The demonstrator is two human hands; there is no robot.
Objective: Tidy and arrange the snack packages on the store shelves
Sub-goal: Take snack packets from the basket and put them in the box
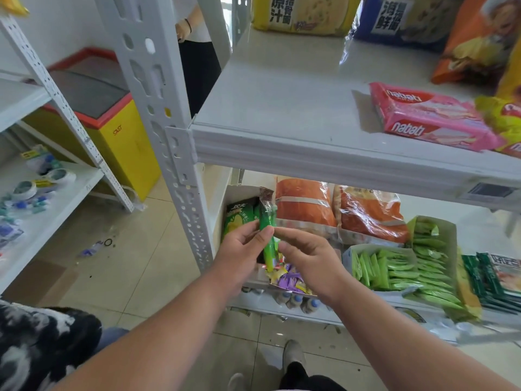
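Snack stick (267, 238), green, pinched by my left hand (242, 249) and right hand (307, 255); lower shelf (282, 306) packets remain jumbled, task early.

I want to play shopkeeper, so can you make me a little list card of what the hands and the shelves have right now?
left hand: holds the green snack stick
right hand: pinches the same stick from the other side
green snack stick: upright, in front of the lower shelf
below the hands: box of mixed small sweets
lower shelf, right: open box of green packets
lower shelf, back: two orange bags
upper shelf: pink wafer pack lying flat near the front
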